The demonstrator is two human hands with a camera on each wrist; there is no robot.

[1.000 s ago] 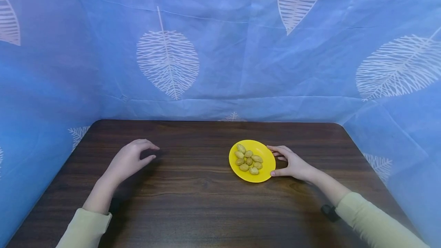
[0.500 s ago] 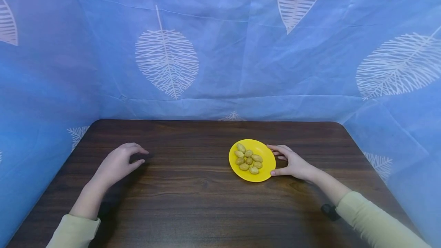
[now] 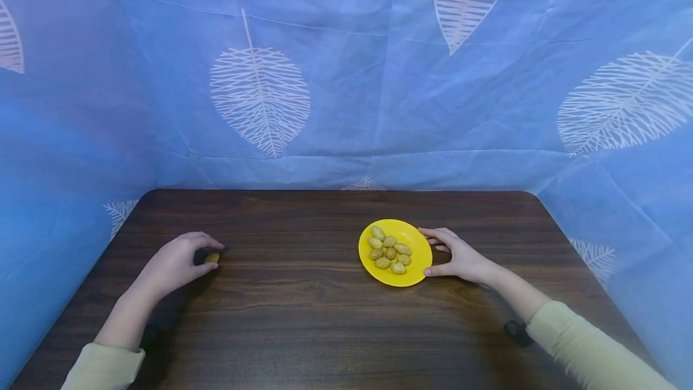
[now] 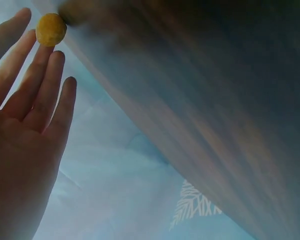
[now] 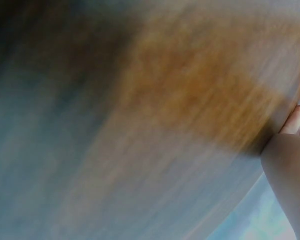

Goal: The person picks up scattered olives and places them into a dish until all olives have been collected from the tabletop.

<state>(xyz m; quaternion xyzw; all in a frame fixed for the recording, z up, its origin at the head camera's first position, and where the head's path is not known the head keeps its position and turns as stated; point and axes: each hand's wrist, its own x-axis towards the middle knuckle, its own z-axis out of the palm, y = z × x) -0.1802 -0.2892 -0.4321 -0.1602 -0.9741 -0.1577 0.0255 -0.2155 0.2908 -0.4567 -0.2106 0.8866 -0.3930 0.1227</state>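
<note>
My left hand (image 3: 173, 263) reaches low over the left side of the table, its thumb and index finger spread around a small oval yellow-brown piece (image 3: 212, 257). In the left wrist view the fingers are mostly straight, and that piece (image 4: 51, 30) shows at the fingertips with a gap to the thumb. On the right, my right hand (image 3: 460, 257) holds the edge of a yellow plate (image 3: 417, 245), thumb on the near rim and index finger on the far rim. Several yellow-green oval pieces (image 3: 390, 253), ridged like nuts, lie on the plate. The right wrist view catches only part of the hand (image 5: 295, 120).
The dark wood-grain table (image 3: 308, 318) has rounded far corners. Blue cloth (image 3: 346, 95) with white leaf prints hangs behind it and along both sides. Light sleeves (image 3: 590, 342) cover the forearms.
My left hand has moved left and slightly toward me, and the yellow-brown piece now shows between thumb and index finger. The right hand and plate have stayed in place.
</note>
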